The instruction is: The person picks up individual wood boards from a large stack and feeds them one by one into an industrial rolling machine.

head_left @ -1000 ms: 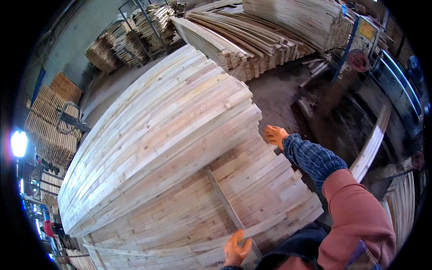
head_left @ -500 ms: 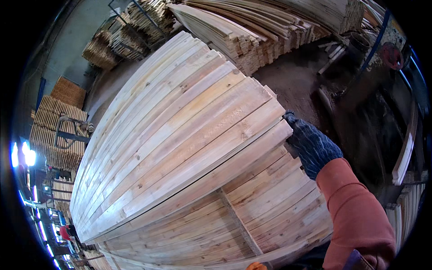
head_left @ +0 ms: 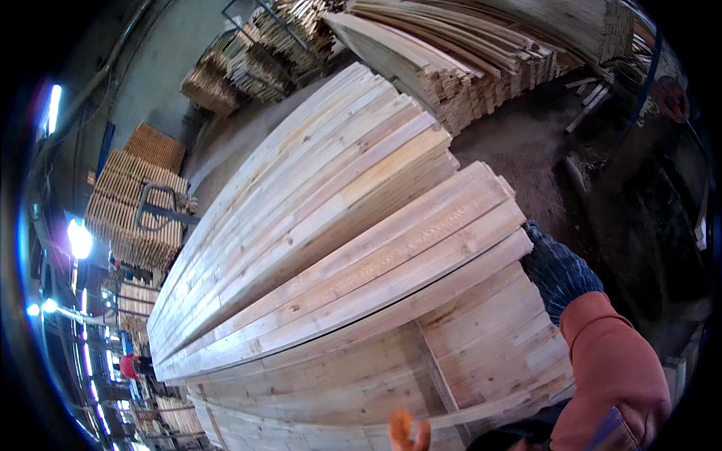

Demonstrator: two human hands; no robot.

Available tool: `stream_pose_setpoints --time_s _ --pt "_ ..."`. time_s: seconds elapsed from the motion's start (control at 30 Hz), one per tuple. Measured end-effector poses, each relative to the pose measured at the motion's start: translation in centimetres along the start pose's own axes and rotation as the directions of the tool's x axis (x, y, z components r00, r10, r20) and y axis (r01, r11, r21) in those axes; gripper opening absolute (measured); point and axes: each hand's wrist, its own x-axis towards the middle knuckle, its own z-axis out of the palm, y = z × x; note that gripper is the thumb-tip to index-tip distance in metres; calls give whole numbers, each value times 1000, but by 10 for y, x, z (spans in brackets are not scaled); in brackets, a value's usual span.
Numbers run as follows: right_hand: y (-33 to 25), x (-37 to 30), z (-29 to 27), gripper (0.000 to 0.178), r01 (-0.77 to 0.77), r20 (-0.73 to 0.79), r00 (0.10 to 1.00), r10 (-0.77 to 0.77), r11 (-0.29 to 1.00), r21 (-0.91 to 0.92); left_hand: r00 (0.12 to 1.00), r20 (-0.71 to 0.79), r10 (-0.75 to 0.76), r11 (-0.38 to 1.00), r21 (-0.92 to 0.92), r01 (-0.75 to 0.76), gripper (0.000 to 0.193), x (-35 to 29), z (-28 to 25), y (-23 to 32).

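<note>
The fingers of my left hand (head_left: 408, 434), in an orange glove, are spread, thumb and fingertips apart with nothing between them; half a second ago only a scrap of orange showed there. They rise at the near edge of the lower layer of boards (head_left: 492, 316), and I cannot tell whether they touch it. My right hand is hidden behind the right end of the loose boards (head_left: 410, 252), so I cannot tell how its fingers stand; only the blue patterned cuff (head_left: 558, 264) and the pinkish sleeve (head_left: 613, 361) show.

These loose boards lie side by side on top of the pile, long and pale, running from near right to far left. A moment ago they sat tight against the rest of the upper layer (head_left: 331, 165); now a dark wedge of a gap parts them, widest at the right end and narrowing leftward. Nearer me, a crosswise strip (head_left: 436, 368) lies over the lower layer.

Beyond the pile, on the far right, is another stack of lumber (head_left: 481, 90). Slatted stacks (head_left: 135, 207) stand to the left, and a person in red (head_left: 129, 366) is farther off.
</note>
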Motion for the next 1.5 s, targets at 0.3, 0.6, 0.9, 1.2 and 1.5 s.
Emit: stream_pose_setpoints --time_s 0.3,0.6,0.9,1.2,1.5 --pt "49 -142 -38 55 -113 119 986 117 993 -41 855 -261 449 783 576 -235 99 69 -10 157" --pt "58 -230 -62 57 -169 164 970 177 984 -62 843 -307 442 828 502 -251 98 21 -10 117" --pt "63 -272 -54 59 -168 289 941 177 984 -57 820 -272 503 809 482 -337 96 20 -26 113" --pt "107 -312 -57 61 -266 362 901 241 964 22 793 -303 529 808 465 -362 96 -26 -43 102" --pt "124 -291 -78 63 -334 547 820 168 917 219 808 -381 450 883 327 -337 91 -38 -49 110"
